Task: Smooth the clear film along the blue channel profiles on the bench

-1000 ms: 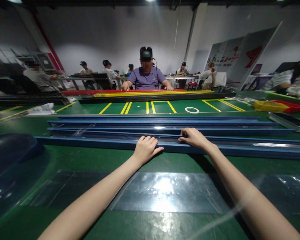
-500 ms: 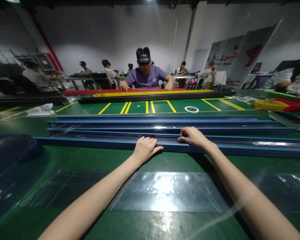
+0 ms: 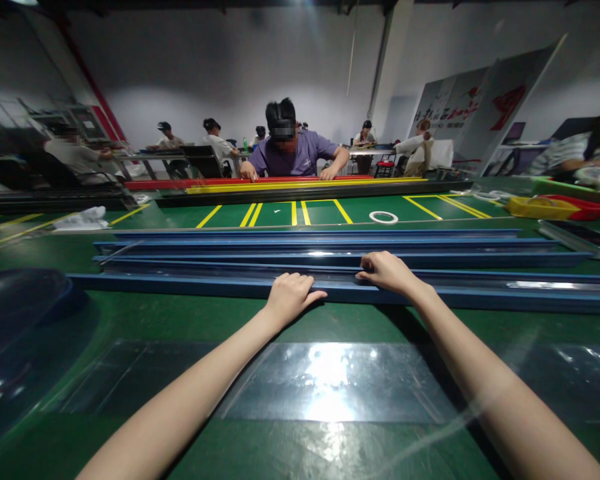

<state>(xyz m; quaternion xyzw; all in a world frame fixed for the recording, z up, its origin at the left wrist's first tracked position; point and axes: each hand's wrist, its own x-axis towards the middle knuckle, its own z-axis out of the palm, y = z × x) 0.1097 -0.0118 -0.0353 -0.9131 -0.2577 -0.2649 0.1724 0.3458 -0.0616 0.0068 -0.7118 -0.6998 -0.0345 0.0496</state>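
Observation:
A long blue channel strip (image 3: 220,283) lies across the green table in front of me, its trough facing up. My left hand (image 3: 291,297) is closed over its near wall, with the fingers bent into the trough and the thumb lying along the edge. To the right, my right hand (image 3: 386,272) reaches into the same trough with curled, pinched fingers; something small and greyish shows at the fingertips, too indistinct to name. Behind this strip, several similar blue channel strips (image 3: 455,259) lie roughly parallel. A clear plastic sheet (image 3: 260,383) lies flat beneath my forearms.
A dark blue rounded object (image 3: 20,313) stands at the left. Farther off are a white ring (image 3: 383,218), yellow strips (image 3: 305,187), black strips (image 3: 300,197) and a yellow tray (image 3: 540,209). Across the table a person (image 3: 300,157) handles red strips.
My hands and the blue strips look almost unchanged. The person opposite has bent the head lower, and one of that person's hands has shifted slightly toward the left of the view.

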